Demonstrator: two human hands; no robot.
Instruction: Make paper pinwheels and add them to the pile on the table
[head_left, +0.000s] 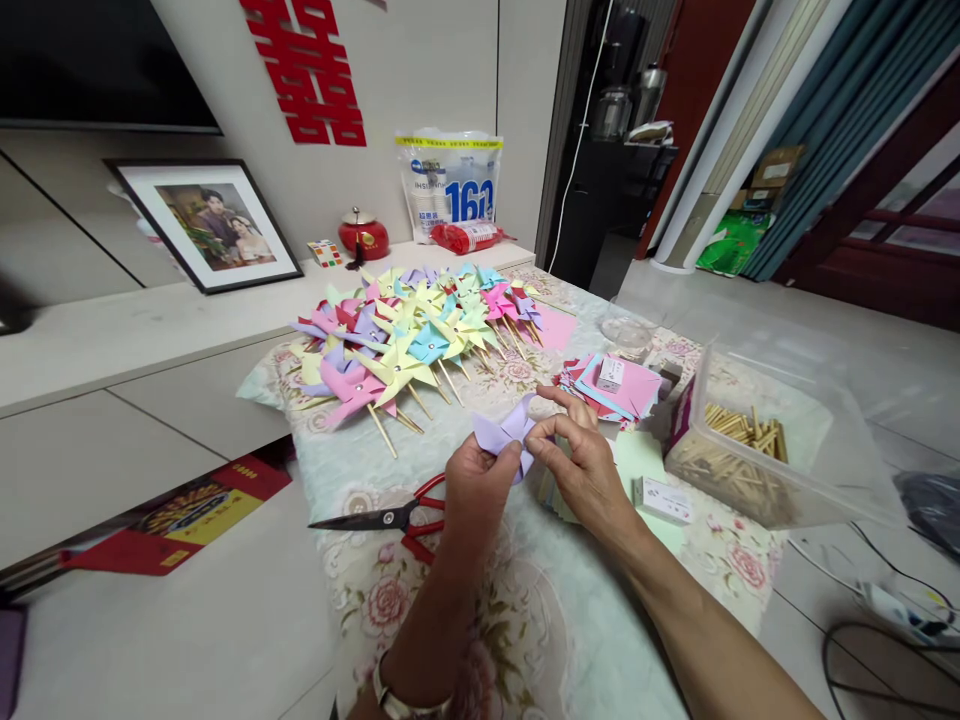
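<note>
A purple paper pinwheel [504,432], its blades folded in toward the middle, is held between both hands over the table. My left hand [484,480] pinches its lower left side, with the thumb near the centre. On the right side, my right hand [577,450] has thumb and index finger closed on the paper. No stick shows on this pinwheel. Red-handled scissors [409,517] lie beside my left hand. Many finished pinwheels on sticks [420,340] are heaped beyond the hands. Pale green paper sheets [637,455] lie under and beside my right hand.
A clear plastic bin [727,460] of short wooden sticks stands at the right. Small white boxes [664,500] rest on the paper, and coloured squares [630,388] are stacked behind. A round clear container [628,335] sits farther back. The table wears a floral cloth [390,600].
</note>
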